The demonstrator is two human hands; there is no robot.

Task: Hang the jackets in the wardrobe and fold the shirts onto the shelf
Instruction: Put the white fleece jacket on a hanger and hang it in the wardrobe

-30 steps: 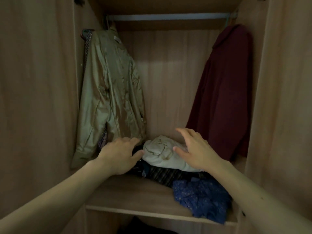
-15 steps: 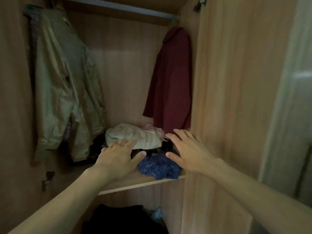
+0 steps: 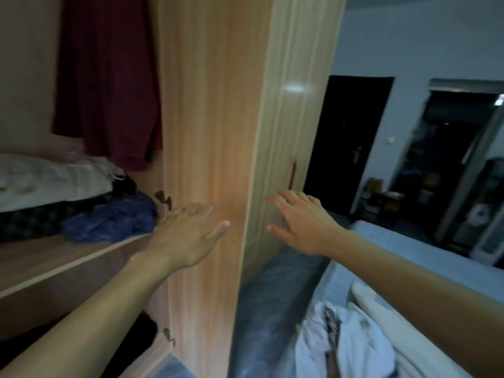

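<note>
With my left hand and right hand both empty, fingers spread, I reach for the white garment at five o'clock (grip near its collar).

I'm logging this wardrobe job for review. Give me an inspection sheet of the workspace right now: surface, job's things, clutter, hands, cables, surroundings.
Surface: wooden shelf in the open wardrobe, front part bare.
Job's things: maroon jacket hanging; cream garment on dark clothes, blue garment crumpled beside them; white clothes on the bed.
Clutter: nothing seen.
Hands: left hand and right hand both open, holding nothing, fingers spread before the wardrobe door.
Cables: nothing seen.
Surroundings: dim bedroom, dark door beyond.
</note>
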